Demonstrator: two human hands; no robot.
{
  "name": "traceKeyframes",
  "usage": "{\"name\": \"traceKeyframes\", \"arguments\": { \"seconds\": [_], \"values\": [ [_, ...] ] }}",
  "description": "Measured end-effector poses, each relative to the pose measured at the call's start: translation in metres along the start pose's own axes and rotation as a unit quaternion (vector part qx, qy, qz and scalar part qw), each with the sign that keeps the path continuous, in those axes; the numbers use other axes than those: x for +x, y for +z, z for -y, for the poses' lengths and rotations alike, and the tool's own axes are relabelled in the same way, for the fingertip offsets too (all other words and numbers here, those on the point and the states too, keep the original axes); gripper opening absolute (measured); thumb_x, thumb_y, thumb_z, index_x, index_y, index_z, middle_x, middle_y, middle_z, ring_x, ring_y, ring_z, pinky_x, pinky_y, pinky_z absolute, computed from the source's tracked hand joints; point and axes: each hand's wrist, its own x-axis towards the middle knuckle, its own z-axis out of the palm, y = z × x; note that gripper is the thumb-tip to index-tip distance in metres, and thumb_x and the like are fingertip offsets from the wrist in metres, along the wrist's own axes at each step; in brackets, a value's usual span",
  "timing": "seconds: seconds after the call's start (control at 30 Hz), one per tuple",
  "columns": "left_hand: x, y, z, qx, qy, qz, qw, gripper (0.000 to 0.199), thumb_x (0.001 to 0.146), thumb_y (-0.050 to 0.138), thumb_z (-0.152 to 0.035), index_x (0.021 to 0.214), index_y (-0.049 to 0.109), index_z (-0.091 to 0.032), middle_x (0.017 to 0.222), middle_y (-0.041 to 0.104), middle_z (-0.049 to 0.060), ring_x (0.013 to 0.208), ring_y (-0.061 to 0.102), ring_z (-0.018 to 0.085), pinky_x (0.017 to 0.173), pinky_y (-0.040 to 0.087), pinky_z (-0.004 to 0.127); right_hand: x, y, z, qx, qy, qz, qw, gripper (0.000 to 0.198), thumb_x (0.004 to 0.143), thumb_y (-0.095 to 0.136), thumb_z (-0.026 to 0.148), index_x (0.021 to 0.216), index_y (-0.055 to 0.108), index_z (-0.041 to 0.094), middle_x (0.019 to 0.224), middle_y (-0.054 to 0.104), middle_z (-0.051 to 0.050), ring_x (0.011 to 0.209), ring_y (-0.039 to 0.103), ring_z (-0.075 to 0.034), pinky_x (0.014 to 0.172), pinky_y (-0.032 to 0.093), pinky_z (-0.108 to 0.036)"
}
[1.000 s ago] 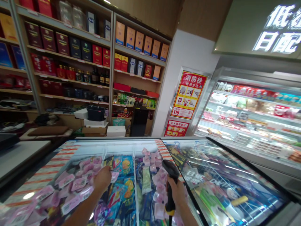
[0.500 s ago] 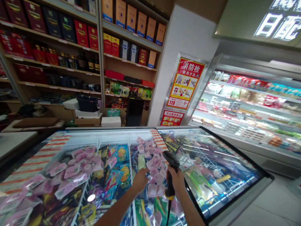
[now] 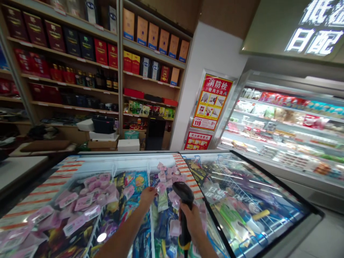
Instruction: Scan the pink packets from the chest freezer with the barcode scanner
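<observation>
My right hand [image 3: 192,216] is wrapped round the grip of a black barcode scanner [image 3: 184,191] with a yellow band near its lower end. The scanner's head points away from me, over the glass-topped freezer. My left hand [image 3: 147,197] is closed, fingertips pinched at the edge of a pink barcode tag [image 3: 161,187]. More pink tags [image 3: 174,200] lie in a loose column around the scanner. Beneath them are bagged frozen goods, including a pale green packet [image 3: 162,202] just below the pinched tag.
Another heap of pink tags [image 3: 88,195] covers the freezer's left part, beside blue packets [image 3: 131,204]. Red-striped tape [image 3: 189,175] runs along the glass. Behind stand shelves of boxed bottles [image 3: 100,52] and a white carton [image 3: 128,144]. A lit refrigerated display [image 3: 282,125] is at the right.
My left hand has moved up and left to a tag farther back. The scanner and my right hand have shifted left and slightly down. The view has tilted up a little.
</observation>
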Motion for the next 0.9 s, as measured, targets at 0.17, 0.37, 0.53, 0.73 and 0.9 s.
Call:
{"name": "traceKeyframes", "arguments": {
  "seconds": [0.17, 0.37, 0.53, 0.73, 0.9],
  "values": [
    [0.012, -0.04, -0.011, -0.146, -0.054, -0.018, 0.988, 0.031, 0.081, 0.048, -0.032, 0.107, 0.05, -0.016, 0.105, 0.056, 0.006, 0.087, 0.056, 0.015, 0.074, 0.048, 0.036, -0.01, 0.039, 0.004, 0.012, 0.02, 0.052, 0.998, 0.026, 0.063, 0.052, 0.04, 0.06, 0.05, 0.015, 0.037, 0.045, 0.004, 0.031, 0.039, -0.008, 0.033, 0.031, -0.02],
    [0.016, -0.069, -0.011, -0.25, -0.076, -0.054, 0.964, 0.032, 0.081, 0.048, -0.032, 0.108, 0.049, -0.016, 0.108, 0.055, 0.006, 0.09, 0.056, 0.016, 0.075, 0.048, 0.037, -0.013, 0.067, 0.006, 0.009, -0.004, 0.076, 0.997, 0.024, 0.063, 0.052, 0.038, 0.064, 0.051, 0.014, 0.041, 0.046, 0.004, 0.033, 0.041, -0.007, 0.032, 0.03, -0.019],
    [0.02, -0.083, -0.006, -0.273, -0.075, -0.072, 0.956, 0.032, 0.081, 0.048, -0.032, 0.109, 0.049, -0.016, 0.108, 0.054, 0.006, 0.09, 0.055, 0.016, 0.076, 0.048, 0.037, -0.013, 0.077, 0.005, -0.009, -0.016, 0.086, 0.996, 0.025, 0.063, 0.051, 0.039, 0.057, 0.05, 0.015, 0.037, 0.044, 0.004, 0.031, 0.039, -0.007, 0.032, 0.03, -0.019],
    [0.026, -0.087, 0.005, -0.219, -0.067, -0.078, 0.97, 0.032, 0.081, 0.048, -0.032, 0.108, 0.049, -0.016, 0.107, 0.055, 0.006, 0.089, 0.056, 0.016, 0.075, 0.048, 0.036, -0.01, 0.08, 0.004, -0.01, -0.022, 0.079, 0.997, 0.023, 0.063, 0.05, 0.037, 0.063, 0.052, 0.014, 0.04, 0.046, 0.004, 0.032, 0.04, -0.008, 0.033, 0.031, -0.02],
    [0.02, -0.082, 0.031, -0.083, -0.039, -0.119, 0.989, 0.028, 0.081, 0.047, -0.033, 0.101, 0.053, -0.015, 0.098, 0.059, 0.004, 0.081, 0.057, 0.013, 0.07, 0.049, 0.033, -0.004, 0.072, 0.003, -0.03, -0.03, 0.064, 0.997, 0.025, 0.063, 0.049, 0.037, 0.066, 0.053, 0.013, 0.038, 0.046, 0.003, 0.032, 0.04, -0.008, 0.034, 0.032, -0.02]
  ]
}}
